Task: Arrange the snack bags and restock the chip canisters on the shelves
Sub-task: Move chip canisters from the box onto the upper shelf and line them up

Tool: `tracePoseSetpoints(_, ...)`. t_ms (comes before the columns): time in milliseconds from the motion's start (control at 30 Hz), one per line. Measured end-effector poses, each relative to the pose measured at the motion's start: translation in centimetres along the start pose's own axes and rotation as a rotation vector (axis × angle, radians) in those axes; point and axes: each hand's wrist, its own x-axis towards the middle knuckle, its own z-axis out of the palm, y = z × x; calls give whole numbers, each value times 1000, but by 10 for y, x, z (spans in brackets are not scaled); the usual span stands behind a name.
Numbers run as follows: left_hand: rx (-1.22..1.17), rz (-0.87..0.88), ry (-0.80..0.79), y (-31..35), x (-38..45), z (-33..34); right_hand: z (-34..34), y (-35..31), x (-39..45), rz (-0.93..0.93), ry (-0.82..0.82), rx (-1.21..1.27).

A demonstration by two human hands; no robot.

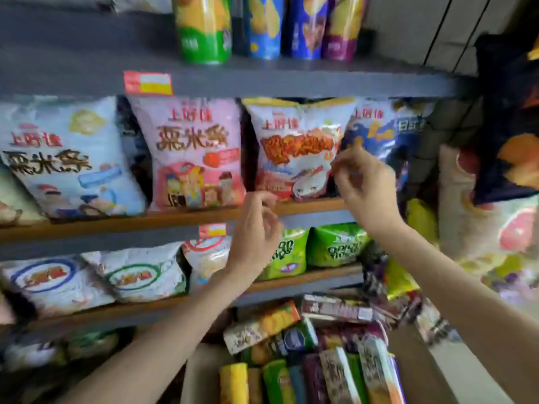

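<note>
Right hand (363, 182) is reaching up at the middle shelf, fingers loosely curled, fingertips bunched at the seam between the white-orange snack bag (294, 147) and the dark blue snack bag (385, 132); motion blur, so cannot tell if it is actually pinching a bag edge. Left hand (256, 228) is hovering at 7 o'clock from the right hand, in front of the wooden shelf lip (175, 218), fingers loosely curled and holding nothing.

At 9 o'clock from the hands, a pink snack bag (195, 153) and a pale blue snack bag (67, 158) are standing upright on the same shelf. At 12 o'clock, four chip canisters (262, 24) are standing in a row on the grey top shelf (291, 78), with a red-yellow price tag (148, 83) stuck on its front edge. At 6 o'clock, green snack bags (335, 244) and white snack bags (96, 279) are leaning on the lower shelf. Further down at 6 o'clock, an open box (198, 374) is holding more chip canisters lying on their sides, mixed colours. At 3 o'clock, more bags are hanging beside the shelf unit, against a grey panelled wall (423, 24).
</note>
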Motion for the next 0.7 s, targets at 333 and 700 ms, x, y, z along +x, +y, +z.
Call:
tracePoseSetpoints(333,371,-757,-615,-110,-177,35,104,131,-232,495,-1224,-290)
tracePoseSetpoints(700,404,-1297,-901,-162,-307,35,172,129,-362,888,-1560,-267)
